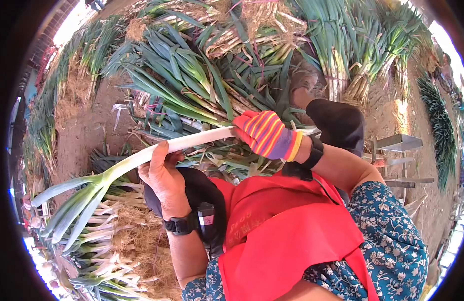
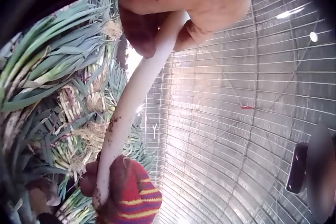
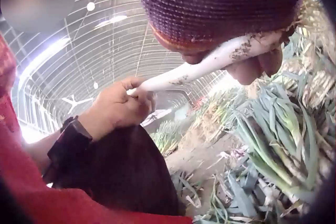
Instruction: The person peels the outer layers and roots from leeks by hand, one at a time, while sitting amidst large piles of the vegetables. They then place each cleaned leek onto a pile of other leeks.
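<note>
A long green onion (image 1: 199,138) stretches between both hands in the head view, its white shaft bowed and its green leaves hanging at the far left. My bare left hand (image 1: 164,178) grips the shaft below the leaves, thumb and fingers on opposite sides of it. Around the root end is my right hand (image 1: 269,134), in a striped glove that leaves the fingertips bare. Brown soil specks the white shaft (image 2: 126,108) near that end in the left wrist view. Stringy roots show beyond the gloved right hand (image 3: 220,11) in the right wrist view.
Loose green onions with matted roots (image 1: 136,236) lie in a heap at lower left. Ahead is a pile of leafy green onions (image 1: 181,75), and tied bundles (image 1: 337,65) stand behind it. A metal stand (image 1: 400,143) is at right. A red apron (image 1: 287,226) covers the lap.
</note>
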`<state>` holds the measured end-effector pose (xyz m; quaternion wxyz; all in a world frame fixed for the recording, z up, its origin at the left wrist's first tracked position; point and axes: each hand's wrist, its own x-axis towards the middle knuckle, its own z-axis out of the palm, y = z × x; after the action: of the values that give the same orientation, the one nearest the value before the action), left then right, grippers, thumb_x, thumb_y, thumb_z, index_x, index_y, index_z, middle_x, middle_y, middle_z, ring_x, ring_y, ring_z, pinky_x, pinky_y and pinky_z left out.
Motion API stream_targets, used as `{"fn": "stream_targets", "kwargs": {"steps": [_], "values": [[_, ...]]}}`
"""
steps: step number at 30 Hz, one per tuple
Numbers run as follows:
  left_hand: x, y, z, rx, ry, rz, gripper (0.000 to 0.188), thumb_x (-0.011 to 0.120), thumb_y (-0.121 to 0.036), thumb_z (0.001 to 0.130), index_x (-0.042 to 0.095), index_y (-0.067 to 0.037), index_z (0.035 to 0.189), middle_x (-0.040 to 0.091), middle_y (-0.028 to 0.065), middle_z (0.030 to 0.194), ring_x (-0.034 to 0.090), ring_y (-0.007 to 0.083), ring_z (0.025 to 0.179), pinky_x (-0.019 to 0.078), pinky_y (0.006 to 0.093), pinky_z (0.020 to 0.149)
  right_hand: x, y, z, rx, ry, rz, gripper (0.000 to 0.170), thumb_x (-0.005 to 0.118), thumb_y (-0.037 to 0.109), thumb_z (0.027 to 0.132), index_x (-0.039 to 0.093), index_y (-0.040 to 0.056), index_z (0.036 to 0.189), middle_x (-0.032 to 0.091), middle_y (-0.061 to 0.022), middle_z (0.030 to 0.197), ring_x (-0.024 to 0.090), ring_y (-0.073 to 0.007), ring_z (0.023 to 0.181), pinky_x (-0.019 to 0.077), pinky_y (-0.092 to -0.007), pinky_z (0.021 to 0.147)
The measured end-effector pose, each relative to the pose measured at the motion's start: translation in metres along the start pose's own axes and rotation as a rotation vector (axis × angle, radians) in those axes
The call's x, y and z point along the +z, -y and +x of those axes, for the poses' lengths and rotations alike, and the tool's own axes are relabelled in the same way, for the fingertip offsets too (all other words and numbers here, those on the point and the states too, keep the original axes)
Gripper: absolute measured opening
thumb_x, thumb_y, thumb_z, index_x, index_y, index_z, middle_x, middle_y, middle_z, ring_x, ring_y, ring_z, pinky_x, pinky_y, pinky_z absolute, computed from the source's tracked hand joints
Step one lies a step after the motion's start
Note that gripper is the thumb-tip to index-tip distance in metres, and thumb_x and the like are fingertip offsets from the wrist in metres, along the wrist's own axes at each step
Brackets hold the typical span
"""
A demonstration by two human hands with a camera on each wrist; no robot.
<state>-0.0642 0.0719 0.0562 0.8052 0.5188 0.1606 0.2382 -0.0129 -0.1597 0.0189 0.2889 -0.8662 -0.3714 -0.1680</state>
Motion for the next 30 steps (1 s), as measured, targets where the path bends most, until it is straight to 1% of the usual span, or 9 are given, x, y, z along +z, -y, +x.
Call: {"fn": "stream_targets", "kwargs": {"steps": [6, 10, 12, 13, 17, 21, 24, 26, 30], "values": [[0.001, 0.008, -0.013, 0.042, 0.088, 0.054, 0.015, 0.068, -0.004, 0.073, 0.058, 0.002, 0.083, 0.060, 0.0095, 0.071, 0.059, 0.0184, 0.054, 0.0492, 0.0281, 0.044, 0.051, -0.056, -0.004, 0.060, 0.081, 0.056, 0.013, 0.056, 0.016, 0.081, 0.060, 0.0040, 0.076, 0.057, -0.0172, 0.065, 0.056, -0.0381, 0.065, 0.0455, -0.0445, 0.058], [-0.004, 0.009, -0.007, 0.078, 0.074, 0.058, 0.014, 0.067, -0.005, 0.074, 0.058, 0.002, 0.082, 0.061, 0.0108, 0.072, 0.059, 0.0198, 0.053, 0.0500, 0.0299, 0.048, 0.028, -0.054, 0.001, 0.547, 0.317, 0.581, 0.020, 0.057, 0.017, 0.081, 0.063, 0.0004, 0.088, 0.059, -0.0187, 0.068, 0.060, -0.0379, 0.072, 0.0484, -0.0404, 0.065], [-0.006, 0.007, -0.006, 0.063, 0.056, 0.049, 0.015, 0.067, -0.004, 0.074, 0.058, 0.002, 0.084, 0.062, 0.0107, 0.073, 0.059, 0.0196, 0.054, 0.0498, 0.0295, 0.048, 0.020, -0.047, 0.003, -0.069, -0.076, 0.152, 0.020, 0.057, 0.018, 0.081, 0.062, 0.0016, 0.091, 0.061, -0.0185, 0.073, 0.061, -0.0365, 0.072, 0.0487, -0.0406, 0.063], [-0.005, 0.009, -0.006, 0.062, 0.050, 0.056, 0.016, 0.067, -0.004, 0.074, 0.057, 0.002, 0.085, 0.062, 0.0113, 0.075, 0.059, 0.0201, 0.055, 0.0507, 0.0301, 0.049, 0.019, -0.027, 0.001, 0.245, -0.089, 0.201, 0.020, 0.058, 0.018, 0.080, 0.061, 0.0018, 0.091, 0.061, -0.0178, 0.074, 0.060, -0.0356, 0.070, 0.0490, -0.0410, 0.062], [0.013, 0.008, -0.013, 0.030, 0.003, 0.051, 0.015, 0.066, -0.004, 0.074, 0.057, 0.002, 0.084, 0.061, 0.0120, 0.076, 0.059, 0.0210, 0.055, 0.0520, 0.0307, 0.049, 0.030, 0.016, 0.023, 0.046, -0.270, 0.021, 0.031, 0.060, 0.013, 0.080, 0.055, -0.0010, 0.107, 0.060, -0.0171, 0.081, 0.058, -0.0339, 0.064, 0.0468, -0.0390, 0.054], [0.016, 0.011, -0.023, 0.052, 0.081, 0.032, 0.011, 0.064, 0.000, 0.073, 0.056, 0.001, 0.081, 0.060, 0.0115, 0.075, 0.061, 0.0220, 0.057, 0.0532, 0.0314, 0.049, 0.049, -0.004, 0.023, 0.006, 0.015, -0.223, 0.033, 0.051, 0.018, 0.087, 0.050, -0.0034, 0.112, 0.055, -0.0123, 0.070, 0.053, -0.0282, 0.055, 0.0408, -0.0375, 0.046], [0.013, 0.029, -0.030, 0.038, 0.138, 0.071, 0.010, 0.062, 0.003, 0.072, 0.057, 0.001, 0.080, 0.060, 0.0099, 0.071, 0.060, 0.0217, 0.054, 0.0539, 0.0317, 0.050, 0.101, -0.050, 0.001, -0.175, -0.348, 0.114, 0.035, 0.053, 0.015, 0.086, 0.049, -0.0009, 0.117, 0.055, -0.0155, 0.066, 0.054, -0.0312, 0.056, 0.0420, -0.0376, 0.048], [0.014, 0.034, -0.037, 0.011, 0.162, 0.117, 0.010, 0.062, 0.004, 0.072, 0.058, 0.002, 0.080, 0.060, 0.0104, 0.071, 0.061, 0.0221, 0.054, 0.0540, 0.0320, 0.050, 0.065, -0.040, -0.030, 0.354, -0.031, 0.115, 0.020, 0.055, 0.015, 0.079, 0.051, 0.0026, 0.094, 0.055, -0.0177, 0.066, 0.056, -0.0351, 0.059, 0.0423, -0.0414, 0.051], [0.014, 0.030, -0.035, -0.017, 0.160, 0.084, 0.009, 0.063, 0.004, 0.072, 0.058, 0.003, 0.079, 0.060, 0.0112, 0.072, 0.061, 0.0223, 0.055, 0.0538, 0.0316, 0.050, 0.070, -0.081, -0.082, 0.369, 0.012, 0.134, 0.024, 0.056, 0.015, 0.080, 0.050, 0.0050, 0.101, 0.058, -0.0195, 0.070, 0.057, -0.0382, 0.064, 0.0425, -0.0434, 0.053]]}}
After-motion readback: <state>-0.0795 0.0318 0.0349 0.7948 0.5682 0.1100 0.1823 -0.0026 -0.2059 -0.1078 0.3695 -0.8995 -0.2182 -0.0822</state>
